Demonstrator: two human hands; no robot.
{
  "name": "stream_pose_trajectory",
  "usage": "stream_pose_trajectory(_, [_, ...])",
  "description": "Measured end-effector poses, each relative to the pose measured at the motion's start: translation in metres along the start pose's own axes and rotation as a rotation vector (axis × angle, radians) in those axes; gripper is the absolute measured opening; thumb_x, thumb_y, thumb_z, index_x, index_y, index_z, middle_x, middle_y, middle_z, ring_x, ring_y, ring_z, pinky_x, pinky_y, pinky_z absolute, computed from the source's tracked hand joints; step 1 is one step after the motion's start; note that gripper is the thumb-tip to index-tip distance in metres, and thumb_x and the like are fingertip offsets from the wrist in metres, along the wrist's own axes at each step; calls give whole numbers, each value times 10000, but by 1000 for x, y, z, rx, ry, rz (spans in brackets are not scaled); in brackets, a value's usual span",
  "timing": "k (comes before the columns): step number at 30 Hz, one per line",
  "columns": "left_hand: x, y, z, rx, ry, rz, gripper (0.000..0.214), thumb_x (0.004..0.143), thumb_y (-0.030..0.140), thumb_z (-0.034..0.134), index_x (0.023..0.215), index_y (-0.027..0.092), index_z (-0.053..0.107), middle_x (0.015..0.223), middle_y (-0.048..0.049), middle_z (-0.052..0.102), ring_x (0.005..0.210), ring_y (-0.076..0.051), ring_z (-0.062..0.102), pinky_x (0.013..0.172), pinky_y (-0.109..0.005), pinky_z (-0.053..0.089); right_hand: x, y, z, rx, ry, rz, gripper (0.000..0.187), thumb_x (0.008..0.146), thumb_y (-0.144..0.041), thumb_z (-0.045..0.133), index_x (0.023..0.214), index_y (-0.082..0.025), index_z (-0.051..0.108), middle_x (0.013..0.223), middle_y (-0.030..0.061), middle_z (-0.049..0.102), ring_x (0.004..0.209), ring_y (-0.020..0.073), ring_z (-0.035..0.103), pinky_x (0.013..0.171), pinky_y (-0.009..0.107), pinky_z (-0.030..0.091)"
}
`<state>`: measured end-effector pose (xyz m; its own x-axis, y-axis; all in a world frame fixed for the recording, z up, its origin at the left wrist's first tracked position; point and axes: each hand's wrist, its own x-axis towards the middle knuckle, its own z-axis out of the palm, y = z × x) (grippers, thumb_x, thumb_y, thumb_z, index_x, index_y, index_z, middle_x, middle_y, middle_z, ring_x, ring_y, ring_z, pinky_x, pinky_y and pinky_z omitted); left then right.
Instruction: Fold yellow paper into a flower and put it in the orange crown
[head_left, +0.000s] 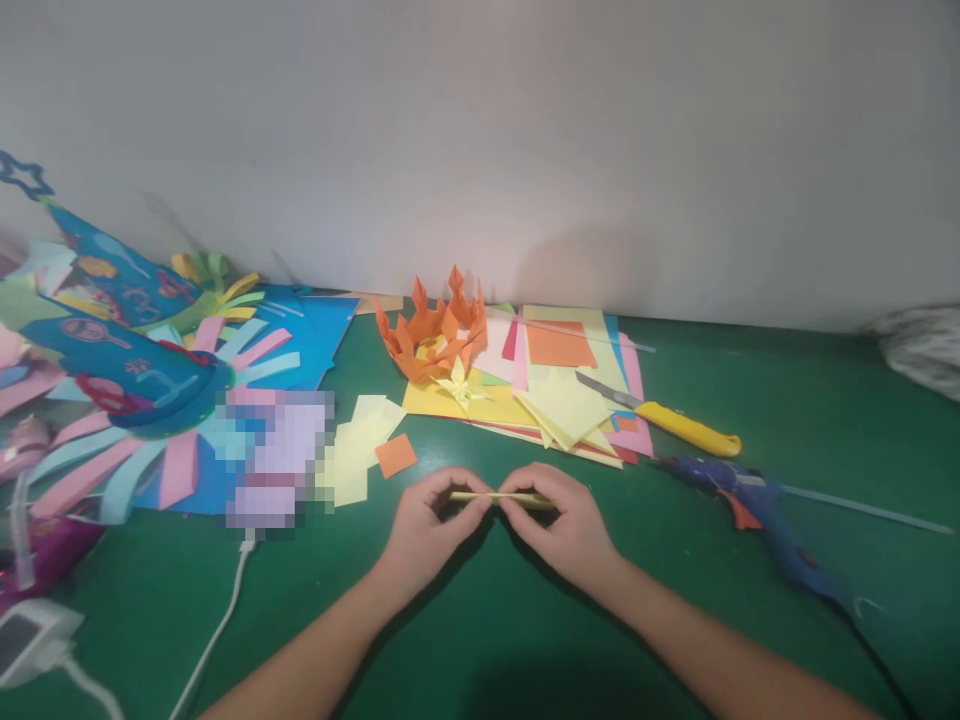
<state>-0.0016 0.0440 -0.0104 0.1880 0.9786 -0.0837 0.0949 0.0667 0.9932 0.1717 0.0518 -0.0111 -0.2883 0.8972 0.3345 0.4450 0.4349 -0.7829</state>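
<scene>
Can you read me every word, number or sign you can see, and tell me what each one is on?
None that I can read.
Blue glue gun: any markings are too blurred.
Yellow utility knife: too blurred to tell.
Front blue cone hat: pictures, no readable words.
White device: nothing readable on its screen.
Pixelated patch: anything there is hidden.
Thin yellowish strip: no readable writing.

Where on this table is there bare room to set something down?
Bare green tabletop shows at the right rear, between the yellow knife and the grey bundle, and between the forearms, nearer than the held strip. Left is crowded with blue cones, the middle rear with the orange crown and paper sheets.
</scene>
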Motion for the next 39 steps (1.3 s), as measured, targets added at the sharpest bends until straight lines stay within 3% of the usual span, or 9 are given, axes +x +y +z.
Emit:
stream_pose_trajectory(6, [0,0,2,168,-27,43,92,779,240,586,760,159,626,755,-42,635,701,-147,572,643,-238,463,-1,-1,1,-11,-30,-47,92,806,-168,521,759,-203,591,693,10,624,643,147,555,617,265,428])
stream_pose_trajectory(15, [-2,-4,4,53,-38,150,33,767,171,575,738,157,579,800,-58,625,764,-162,611,683,-268,507,0,1,0,36,-48,-68,92,774,-120,531,763,-207,559,722,16,614,685,161,538,638,290,418])
stream_pose_trajectory(24, [-3,3,6,230,-63,172,56,744,127,545,710,161,573,733,-30,612,684,-132,572,641,-225,474,-1,2,3,23,-50,-136,125,743,-88,544,745,-213,543,743,3,611,713,158,544,688,314,400])
stream_pose_trajectory(33, [1,3,-3,222,26,115,74,742,118,528,691,168,552,716,-12,599,661,-121,545,610,-212,427,3,7,-3,128,142,-28,132,704,-73,538,683,-202,523,734,9,584,687,153,569,648,290,447])
stream_pose_trajectory(39, [-1,0,-2,179,47,66,66,760,158,534,699,168,559,700,-8,591,651,-123,542,589,-215,416,4,3,-3,146,177,4,139,695,-72,542,656,-200,505,708,1,580,668,146,567,618,266,447])
